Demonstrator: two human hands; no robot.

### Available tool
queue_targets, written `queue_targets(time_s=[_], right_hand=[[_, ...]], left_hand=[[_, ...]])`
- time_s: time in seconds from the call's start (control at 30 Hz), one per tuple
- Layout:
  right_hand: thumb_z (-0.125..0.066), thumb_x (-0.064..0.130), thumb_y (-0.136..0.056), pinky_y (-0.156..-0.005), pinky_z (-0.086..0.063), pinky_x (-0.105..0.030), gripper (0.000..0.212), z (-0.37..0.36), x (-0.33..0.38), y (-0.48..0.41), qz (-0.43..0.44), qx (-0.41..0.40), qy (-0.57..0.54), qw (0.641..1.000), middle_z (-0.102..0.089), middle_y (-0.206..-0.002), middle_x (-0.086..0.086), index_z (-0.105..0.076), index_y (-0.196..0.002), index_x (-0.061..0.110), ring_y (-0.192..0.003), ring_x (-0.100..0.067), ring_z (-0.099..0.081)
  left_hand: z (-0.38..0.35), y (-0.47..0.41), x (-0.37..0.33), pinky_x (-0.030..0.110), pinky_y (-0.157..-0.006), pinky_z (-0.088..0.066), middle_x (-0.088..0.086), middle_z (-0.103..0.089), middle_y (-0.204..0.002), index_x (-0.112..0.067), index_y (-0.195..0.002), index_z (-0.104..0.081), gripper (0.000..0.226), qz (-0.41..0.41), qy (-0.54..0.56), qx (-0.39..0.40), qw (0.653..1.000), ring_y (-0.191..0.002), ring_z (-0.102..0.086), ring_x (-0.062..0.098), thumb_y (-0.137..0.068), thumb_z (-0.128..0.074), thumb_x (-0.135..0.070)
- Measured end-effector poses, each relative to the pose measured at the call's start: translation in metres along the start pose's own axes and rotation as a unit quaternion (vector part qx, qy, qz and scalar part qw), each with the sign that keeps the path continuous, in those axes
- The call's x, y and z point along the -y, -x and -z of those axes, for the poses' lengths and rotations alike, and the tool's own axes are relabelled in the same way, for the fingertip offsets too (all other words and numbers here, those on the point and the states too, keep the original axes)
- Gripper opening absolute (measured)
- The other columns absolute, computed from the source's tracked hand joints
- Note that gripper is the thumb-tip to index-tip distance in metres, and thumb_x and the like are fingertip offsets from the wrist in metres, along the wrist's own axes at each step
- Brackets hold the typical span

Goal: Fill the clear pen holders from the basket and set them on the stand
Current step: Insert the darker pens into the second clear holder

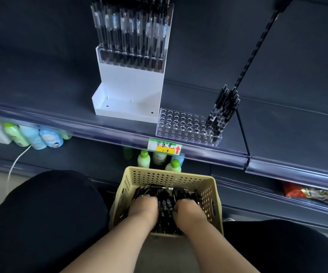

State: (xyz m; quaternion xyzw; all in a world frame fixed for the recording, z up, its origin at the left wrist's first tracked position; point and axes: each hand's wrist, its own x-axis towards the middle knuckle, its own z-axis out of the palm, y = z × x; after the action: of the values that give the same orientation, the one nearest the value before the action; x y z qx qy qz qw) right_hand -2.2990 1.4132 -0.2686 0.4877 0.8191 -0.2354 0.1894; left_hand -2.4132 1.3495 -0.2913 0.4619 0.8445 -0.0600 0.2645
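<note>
On the lower shelf at far left we record a row of green and blue bottles (33, 135) lying on their sides, with a white cable (15, 164) hanging below them. On the upper shelf (41, 99) stands the white stand (131, 85). Its upper tier carries one filled holder (131, 36) packed with black pens; its lower tray is bare. A green and yellow price label (164, 147) is clipped to the shelf edge.

Below the label, the beige perforated basket (149, 177) sits between the person's knees and holds a heap of black pens (165, 196). The left hand (143, 206) and the right hand (187, 210) are both down in this heap, side by side, slightly apart. The fingers of each curl into the pens; we cannot tell whether either hand grips any.

The clear pen holder (186, 127) lies on the upper shelf just right of the stand. Most of its holes are open; a small cluster of pens (222, 109) stands at its right end. A black slotted upright (257, 46) rises behind. Coloured packets (313, 194) lie on the lower shelf at far right.
</note>
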Motion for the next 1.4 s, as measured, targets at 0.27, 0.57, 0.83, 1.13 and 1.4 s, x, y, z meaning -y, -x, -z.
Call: queue_targets(time_s=[0.27,0.57,0.83,1.13,1.4], right_hand=[[-0.049,0.021,-0.090,-0.090,-0.048,-0.031,0.028,-0.016,0.017,-0.033,-0.051,0.024,-0.076,0.995,-0.059,-0.120,-0.009,-0.063,-0.114,0.015,-0.110,-0.026,-0.056],[-0.051,0.019,-0.090,-0.088,-0.045,-0.034,0.033,-0.013,0.019,-0.057,-0.135,0.059,-0.063,0.987,-0.058,-0.125,-0.007,-0.055,-0.122,0.014,-0.114,-0.025,-0.055],[-0.051,0.037,-0.090,-0.090,-0.045,-0.032,0.039,-0.011,0.017,-0.051,-0.114,0.084,-0.051,0.989,-0.057,-0.125,-0.006,-0.055,-0.122,0.014,-0.114,-0.025,-0.055],[-0.050,0.025,-0.090,-0.081,-0.047,-0.031,0.034,0.009,0.017,-0.019,-0.012,-0.022,-0.095,0.995,-0.062,-0.112,-0.012,-0.049,-0.121,0.010,-0.103,-0.029,-0.059],[-0.046,0.024,-0.090,-0.077,-0.054,-0.039,0.033,0.034,0.024,0.018,0.086,-0.155,-0.187,0.966,-0.065,-0.102,-0.009,-0.044,-0.121,0.014,-0.087,-0.026,-0.064]], left_hand=[[-0.014,-0.029,-0.010,0.036,-0.094,-0.047,0.006,-0.061,-0.121,-0.017,-0.119,-0.055,0.030,0.116,0.183,0.005,0.976,-0.115,-0.055,0.026,-0.092,-0.046,-0.026],[-0.016,-0.040,-0.009,0.033,-0.091,-0.045,0.004,-0.061,-0.122,-0.021,-0.121,-0.052,0.036,0.144,0.208,0.009,0.968,-0.115,-0.055,0.023,-0.089,-0.050,-0.038],[-0.011,-0.031,0.000,0.026,-0.068,-0.040,0.012,-0.068,-0.101,-0.009,-0.085,-0.064,0.021,0.135,0.316,0.014,0.939,-0.096,-0.062,0.027,-0.088,-0.055,-0.027],[0.001,-0.002,0.010,0.028,-0.087,-0.047,0.009,-0.068,-0.109,-0.008,-0.115,-0.064,0.031,0.091,0.461,-0.056,0.881,-0.101,-0.062,0.024,-0.089,-0.062,-0.023],[0.031,0.029,0.007,0.029,-0.080,-0.050,-0.012,-0.066,-0.089,-0.024,-0.101,-0.060,0.017,0.025,0.546,-0.120,0.829,-0.088,-0.063,0.011,-0.085,-0.066,-0.026]])
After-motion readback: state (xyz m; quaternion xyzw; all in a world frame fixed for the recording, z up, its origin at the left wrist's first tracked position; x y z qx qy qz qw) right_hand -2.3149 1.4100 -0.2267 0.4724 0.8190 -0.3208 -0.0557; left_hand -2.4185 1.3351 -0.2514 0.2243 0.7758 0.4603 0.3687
